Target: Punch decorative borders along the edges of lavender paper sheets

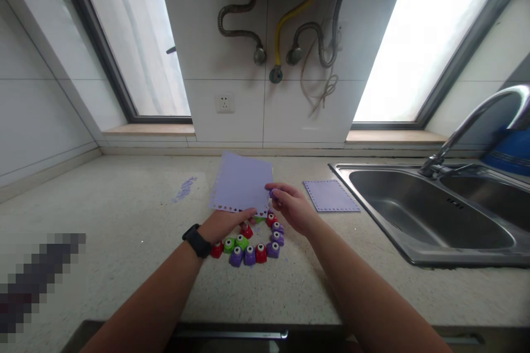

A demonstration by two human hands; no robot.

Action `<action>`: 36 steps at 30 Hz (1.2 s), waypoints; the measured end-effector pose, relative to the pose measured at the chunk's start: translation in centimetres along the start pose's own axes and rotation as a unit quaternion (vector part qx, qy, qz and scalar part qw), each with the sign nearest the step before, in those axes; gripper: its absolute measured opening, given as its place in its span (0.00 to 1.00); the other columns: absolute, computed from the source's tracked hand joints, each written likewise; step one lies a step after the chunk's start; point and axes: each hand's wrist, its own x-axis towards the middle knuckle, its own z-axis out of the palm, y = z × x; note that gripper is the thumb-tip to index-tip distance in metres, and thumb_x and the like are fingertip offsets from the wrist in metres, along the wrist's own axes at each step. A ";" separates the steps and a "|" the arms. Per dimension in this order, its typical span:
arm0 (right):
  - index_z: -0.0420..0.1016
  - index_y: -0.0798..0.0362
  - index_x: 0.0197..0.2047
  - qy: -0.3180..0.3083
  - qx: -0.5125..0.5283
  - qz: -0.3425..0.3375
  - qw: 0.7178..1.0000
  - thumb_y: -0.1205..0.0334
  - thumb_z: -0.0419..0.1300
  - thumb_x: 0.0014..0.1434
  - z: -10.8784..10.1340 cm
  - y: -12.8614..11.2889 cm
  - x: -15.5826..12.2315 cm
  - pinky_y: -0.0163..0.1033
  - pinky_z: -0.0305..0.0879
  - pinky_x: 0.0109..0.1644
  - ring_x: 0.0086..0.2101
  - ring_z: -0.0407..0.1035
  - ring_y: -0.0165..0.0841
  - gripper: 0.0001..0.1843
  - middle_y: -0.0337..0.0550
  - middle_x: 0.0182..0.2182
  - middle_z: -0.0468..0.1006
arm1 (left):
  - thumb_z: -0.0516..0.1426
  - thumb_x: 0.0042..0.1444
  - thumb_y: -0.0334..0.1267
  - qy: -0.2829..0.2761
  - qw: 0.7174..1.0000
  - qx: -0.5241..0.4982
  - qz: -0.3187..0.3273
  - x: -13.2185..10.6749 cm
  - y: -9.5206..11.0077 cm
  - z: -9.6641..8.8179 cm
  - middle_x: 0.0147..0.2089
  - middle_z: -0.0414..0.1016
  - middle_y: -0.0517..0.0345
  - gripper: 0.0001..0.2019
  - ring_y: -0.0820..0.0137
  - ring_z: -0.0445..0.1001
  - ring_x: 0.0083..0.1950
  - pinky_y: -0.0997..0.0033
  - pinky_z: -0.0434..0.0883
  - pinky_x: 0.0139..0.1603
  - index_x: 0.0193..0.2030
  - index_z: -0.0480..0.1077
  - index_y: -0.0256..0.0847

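A lilac sheet of paper [242, 182] is held tilted above the counter, with small shapes punched along its left and lower edges. My left hand [232, 223] grips its lower edge, thumb on top and fingers underneath. At the sheet's right edge, my right hand [292, 204] is closed round a small purple craft punch [273, 193]. Below the sheet, several purple, red and green craft punches stand in a rough ring, among them a purple punch [236, 256], a red punch [260, 253] and a green punch [241, 241]. The sheet and my left hand partly hide the ring's far side.
A stack of lilac paper [331, 196] with punched edges lies to the right, beside the steel sink [418, 262]. Purple paper bits [184, 190] are scattered on the left of the counter [136, 287]. A faucet [455, 135] rises behind the sink.
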 end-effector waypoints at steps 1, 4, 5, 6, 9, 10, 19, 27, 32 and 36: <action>0.81 0.53 0.44 -0.002 -0.004 0.003 1.000 0.56 0.70 0.53 0.0 0.0 -0.1 0.37 0.59 0.32 0.26 0.60 0.28 0.16 0.35 0.26 0.69 | 0.64 0.55 0.49 -0.004 1.000 0.001 -0.001 -0.4 0.1 -0.2 0.32 0.83 0.50 0.11 0.63 0.78 0.28 0.64 0.75 0.33 0.34 0.79 0.43; 0.82 0.52 0.43 -0.008 -0.009 0.019 1.000 0.55 0.71 0.51 0.2 -0.2 -0.3 0.37 0.60 0.31 0.26 0.59 0.28 0.17 0.36 0.26 0.70 | 0.67 0.51 0.47 0.002 1.000 -0.008 0.008 -1.5 0.3 -1.6 0.34 0.82 0.51 0.10 0.61 0.79 0.36 0.63 0.77 0.40 0.31 0.79 0.44; 0.82 0.52 0.43 -0.011 -0.008 0.024 1.000 0.55 0.72 0.51 0.3 -0.3 -0.4 0.37 0.60 0.31 0.26 0.60 0.28 0.17 0.36 0.26 0.70 | 0.68 0.50 0.47 0.010 0.999 -0.032 0.011 -1.8 0.3 -2.4 0.34 0.82 0.51 0.10 0.61 0.78 0.37 0.63 0.77 0.42 0.31 0.78 0.44; 0.82 0.52 0.44 -0.016 -0.009 0.029 0.999 0.55 0.72 0.51 0.4 -0.3 -0.5 0.37 0.60 0.31 0.25 0.60 0.28 0.18 0.36 0.26 0.70 | 0.68 0.50 0.48 0.018 0.996 -0.081 0.014 -2.1 0.2 -3.2 0.37 0.82 0.50 0.12 0.60 0.78 0.38 0.62 0.77 0.41 0.34 0.79 0.42; 0.82 0.53 0.46 -0.038 -0.035 0.038 0.998 0.54 0.70 0.53 0.2 -0.1 -0.6 0.37 0.60 0.31 0.25 0.61 0.28 0.18 0.37 0.26 0.72 | 0.62 0.54 0.56 0.008 0.984 -0.178 -0.011 -3.1 -0.3 -5.6 0.48 0.81 0.46 0.23 0.57 0.78 0.41 0.60 0.78 0.34 0.48 0.77 0.42; 0.81 0.53 0.47 -0.045 -0.052 0.040 0.997 0.55 0.70 0.54 0.1 0.0 -0.6 0.37 0.61 0.31 0.26 0.62 0.28 0.18 0.38 0.27 0.72 | 0.60 0.56 0.58 -0.010 0.975 -0.221 -0.040 -3.4 -0.5 -6.2 0.46 0.81 0.45 0.23 0.56 0.79 0.41 0.60 0.78 0.33 0.47 0.77 0.42; 0.81 0.49 0.47 -0.096 -0.195 0.054 0.974 0.55 0.67 0.60 0.6 0.0 -1.2 0.38 0.62 0.31 0.28 0.65 0.29 0.13 0.39 0.29 0.73 | 0.68 0.51 0.48 -0.012 0.981 -0.166 -0.096 -3.9 -3.2 -6.7 0.40 0.83 0.48 0.18 0.60 0.80 0.36 0.59 0.78 0.42 0.46 0.79 0.41; 0.71 0.46 0.55 -0.092 -0.131 0.022 0.987 0.61 0.69 0.57 0.2 0.0 -0.6 0.39 0.69 0.39 0.38 0.72 0.32 0.23 0.42 0.42 0.77 | 0.64 0.55 0.50 0.063 0.993 -0.078 -0.068 -3.2 -5.7 -6.5 0.35 0.82 0.55 0.15 0.59 0.78 0.33 0.56 0.77 0.36 0.46 0.81 0.48; 0.73 0.49 0.48 -0.061 -0.158 -0.061 0.984 0.63 0.71 0.56 0.0 0.4 -0.4 0.39 0.72 0.39 0.34 0.71 0.30 0.18 0.40 0.37 0.75 | 0.61 0.59 0.48 0.108 0.994 0.017 -0.003 -3.4 -6.0 -7.2 0.38 0.82 0.55 0.14 0.61 0.78 0.38 0.63 0.77 0.39 0.47 0.81 0.46; 0.73 0.46 0.51 -0.068 -0.182 -0.213 0.957 0.69 0.69 0.56 0.5 0.0 -0.9 0.43 0.72 0.53 0.46 0.73 0.33 0.21 0.43 0.46 0.75 | 0.59 0.62 0.44 0.107 0.990 0.081 0.048 -3.6 -5.8 -7.4 0.45 0.84 0.55 0.11 0.63 0.80 0.44 0.67 0.77 0.43 0.46 0.81 0.47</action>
